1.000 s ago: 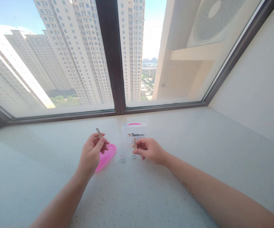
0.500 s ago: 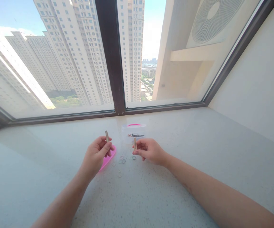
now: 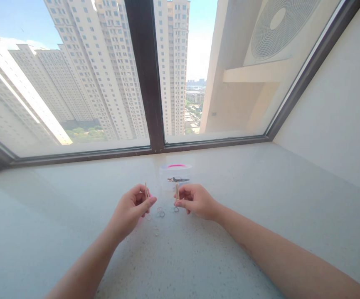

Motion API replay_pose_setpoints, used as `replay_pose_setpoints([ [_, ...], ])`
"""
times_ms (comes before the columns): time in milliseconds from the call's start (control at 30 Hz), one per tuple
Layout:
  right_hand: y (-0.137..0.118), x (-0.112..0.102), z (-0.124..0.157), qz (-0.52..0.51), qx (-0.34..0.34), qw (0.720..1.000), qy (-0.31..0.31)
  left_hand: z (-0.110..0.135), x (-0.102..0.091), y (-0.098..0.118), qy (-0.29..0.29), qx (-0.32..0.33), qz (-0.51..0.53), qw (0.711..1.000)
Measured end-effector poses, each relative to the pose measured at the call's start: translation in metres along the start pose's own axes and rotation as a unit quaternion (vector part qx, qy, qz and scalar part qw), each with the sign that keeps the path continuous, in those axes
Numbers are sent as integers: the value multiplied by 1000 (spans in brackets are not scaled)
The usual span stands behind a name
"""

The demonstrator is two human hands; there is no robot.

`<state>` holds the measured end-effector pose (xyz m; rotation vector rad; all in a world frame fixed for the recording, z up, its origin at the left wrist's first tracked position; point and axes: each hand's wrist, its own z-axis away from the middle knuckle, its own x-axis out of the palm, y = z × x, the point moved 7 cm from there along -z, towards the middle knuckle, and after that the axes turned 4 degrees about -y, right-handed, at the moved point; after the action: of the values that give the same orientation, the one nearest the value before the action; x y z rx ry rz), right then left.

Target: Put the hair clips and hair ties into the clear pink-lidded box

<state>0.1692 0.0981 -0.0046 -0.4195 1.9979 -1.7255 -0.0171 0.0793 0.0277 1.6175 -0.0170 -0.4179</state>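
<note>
My left hand (image 3: 131, 209) pinches a small brown hair clip (image 3: 146, 189) upright between thumb and fingers. My right hand (image 3: 195, 200) pinches a second brown hair clip (image 3: 177, 191), also upright, a short way to the right. Between and below the two hands several small elastic hair bands (image 3: 160, 214) lie loose on the pale stone sill (image 3: 183, 257). Just behind the hands stands a clear plastic container (image 3: 175, 176) with a pink rim and a dark clip inside. My left hand hides the pink lid almost wholly.
A dark-framed window (image 3: 150, 145) runs along the far edge of the sill, with tower blocks outside. A white wall (image 3: 339, 112) closes the right side. One pale band (image 3: 156, 231) lies nearer to me on the sill.
My left hand has moved right and slightly down with its clip, closing on my right hand and covering the pink lid. My right hand has hardly moved.
</note>
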Motion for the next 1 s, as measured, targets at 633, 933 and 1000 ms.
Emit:
replay_pose_setpoints([
  [633, -19, -31, 13, 19, -75, 976, 203, -2, -10, -7, 65, -53, 21, 996],
  [933, -24, -34, 16, 44, -92, 971, 216, 0, -12, -7, 79, -68, -8, 995],
  [1000, -24, -33, 16, 52, -90, 972, 213, 1, -11, -4, 75, -60, -15, 995],
])
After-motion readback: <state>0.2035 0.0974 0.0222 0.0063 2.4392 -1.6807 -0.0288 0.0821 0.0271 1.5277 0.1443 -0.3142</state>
